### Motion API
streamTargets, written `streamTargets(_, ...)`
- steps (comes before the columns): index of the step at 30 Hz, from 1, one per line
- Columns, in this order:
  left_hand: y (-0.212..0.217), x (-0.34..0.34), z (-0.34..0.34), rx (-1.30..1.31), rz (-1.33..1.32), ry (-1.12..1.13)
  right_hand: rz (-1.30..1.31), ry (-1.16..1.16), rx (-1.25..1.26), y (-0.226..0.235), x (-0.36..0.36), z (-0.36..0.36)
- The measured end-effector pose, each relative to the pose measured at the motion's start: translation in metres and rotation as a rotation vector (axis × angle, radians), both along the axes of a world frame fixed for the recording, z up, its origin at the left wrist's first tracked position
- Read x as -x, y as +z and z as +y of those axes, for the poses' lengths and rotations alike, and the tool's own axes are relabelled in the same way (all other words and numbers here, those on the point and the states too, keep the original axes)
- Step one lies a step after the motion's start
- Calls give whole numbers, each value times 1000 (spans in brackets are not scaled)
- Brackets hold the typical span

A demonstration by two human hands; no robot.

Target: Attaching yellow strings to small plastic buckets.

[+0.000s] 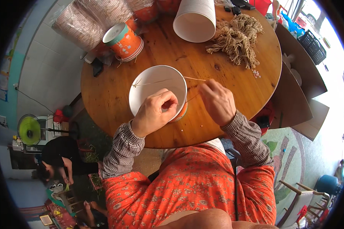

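A white paper bucket [137, 100] with an orange outside stands near the table's front edge, its mouth facing me. My left hand [155, 110] is over the near side of its rim, thumb and forefinger curled together on a thin tan twine [195, 78]. Part of the twine crosses the mouth to a small knot or frayed end by the left rim. Just right of the bucket, my right hand [219, 101] is closed on the twine, and strands stretch from its fingers toward the bucket and my left hand. Its fingertips are partly hidden.
Orange printed buckets [127, 44] and plastic-wrapped stacks [78, 26] stand at the back left. Behind are a stack of white buckets [195, 24] and a twine bundle [239, 36]. Small white bits [256, 73] lie right. Cardboard [294, 91] borders the round table [111, 95]. Another person [61, 156] bends at left.
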State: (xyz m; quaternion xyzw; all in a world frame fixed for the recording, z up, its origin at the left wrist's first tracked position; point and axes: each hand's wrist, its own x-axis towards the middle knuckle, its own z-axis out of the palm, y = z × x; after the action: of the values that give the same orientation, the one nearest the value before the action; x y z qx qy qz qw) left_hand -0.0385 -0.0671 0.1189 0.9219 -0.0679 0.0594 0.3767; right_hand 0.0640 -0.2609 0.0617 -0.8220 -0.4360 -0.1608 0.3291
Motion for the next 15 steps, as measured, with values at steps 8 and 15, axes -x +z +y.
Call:
streamTargets(8,-1,3,3,563,-9,-45,169,286,-415,9,7,20)
streamTargets(15,-1,5,12,879,261,-11,696,388,-481,10,24,24)
